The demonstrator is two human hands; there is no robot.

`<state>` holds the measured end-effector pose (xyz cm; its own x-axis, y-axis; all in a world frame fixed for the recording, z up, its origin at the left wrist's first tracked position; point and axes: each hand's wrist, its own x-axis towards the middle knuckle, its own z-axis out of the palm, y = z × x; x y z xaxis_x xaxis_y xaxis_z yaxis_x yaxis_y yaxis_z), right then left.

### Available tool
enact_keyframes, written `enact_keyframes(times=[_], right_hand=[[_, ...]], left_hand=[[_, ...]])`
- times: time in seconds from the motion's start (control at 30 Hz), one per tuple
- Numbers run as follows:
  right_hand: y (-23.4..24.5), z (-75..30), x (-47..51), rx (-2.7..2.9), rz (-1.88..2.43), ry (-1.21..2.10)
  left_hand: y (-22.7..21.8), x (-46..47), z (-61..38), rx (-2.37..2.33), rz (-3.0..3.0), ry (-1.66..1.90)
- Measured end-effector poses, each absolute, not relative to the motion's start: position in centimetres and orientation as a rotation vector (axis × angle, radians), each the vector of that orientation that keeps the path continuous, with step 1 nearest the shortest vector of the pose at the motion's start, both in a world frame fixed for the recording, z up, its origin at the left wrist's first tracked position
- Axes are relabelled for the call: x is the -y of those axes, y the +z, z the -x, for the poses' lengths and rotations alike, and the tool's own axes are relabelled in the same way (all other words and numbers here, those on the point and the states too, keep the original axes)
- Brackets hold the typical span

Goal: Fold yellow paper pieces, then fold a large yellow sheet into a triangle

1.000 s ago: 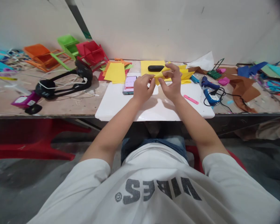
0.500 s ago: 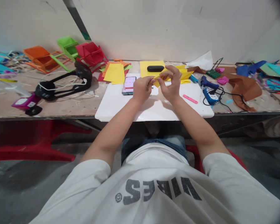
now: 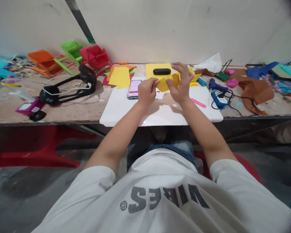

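My left hand [image 3: 146, 92] pinches the left end of a small folded yellow sheet [image 3: 163, 84], held just above the white board [image 3: 121, 106]. At the other end is my right hand [image 3: 181, 84], its fingers raised and spread apart. Its thumb touches or nearly touches the sheet, and part of the piece is hidden behind that hand. Left of my left hand lies a phone [image 3: 134, 88] with its screen lit. A black oblong case [image 3: 162, 71] rests on a flat yellow sheet [image 3: 150, 67] beyond my hands. More folded yellow pieces [image 3: 195, 79] lie behind my right hand.
A pink cutter [image 3: 198, 103] is on the board's right side, near a blue glue gun [image 3: 217, 85] and a blue power socket [image 3: 220, 101] with black cable. At left stand small orange [image 3: 42, 60], green [image 3: 72, 50] and red [image 3: 94, 55] chairs behind a black stand [image 3: 70, 89].
My right hand's fingers have opened and risen from the yellow sheet, exposing more of it. The left hand keeps its pinch. The view has shifted slightly.
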<state>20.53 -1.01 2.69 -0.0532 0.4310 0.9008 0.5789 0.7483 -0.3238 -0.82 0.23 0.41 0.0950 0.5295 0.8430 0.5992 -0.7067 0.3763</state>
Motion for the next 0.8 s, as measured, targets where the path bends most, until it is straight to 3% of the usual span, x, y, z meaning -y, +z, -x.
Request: enact_keyframes(times=[0.27, 0.63, 0.8], right_hand=[[1.3, -21.3, -1.2, 1.659, 0.799, 0.222], [2.0, -20.6, -0.4, 1.607, 0.829, 0.236], [1.5, -20.6, -0.8, 1.618, 0.756, 0.181]], left_hand=[[1.0, 0.0, 0.9, 1.188, 2.36, -1.783], [1.2, -0.1, 0.5, 1.264, 2.402, -1.907], [1.8, 0.4, 0.4, 1.287, 2.284, -2.162]])
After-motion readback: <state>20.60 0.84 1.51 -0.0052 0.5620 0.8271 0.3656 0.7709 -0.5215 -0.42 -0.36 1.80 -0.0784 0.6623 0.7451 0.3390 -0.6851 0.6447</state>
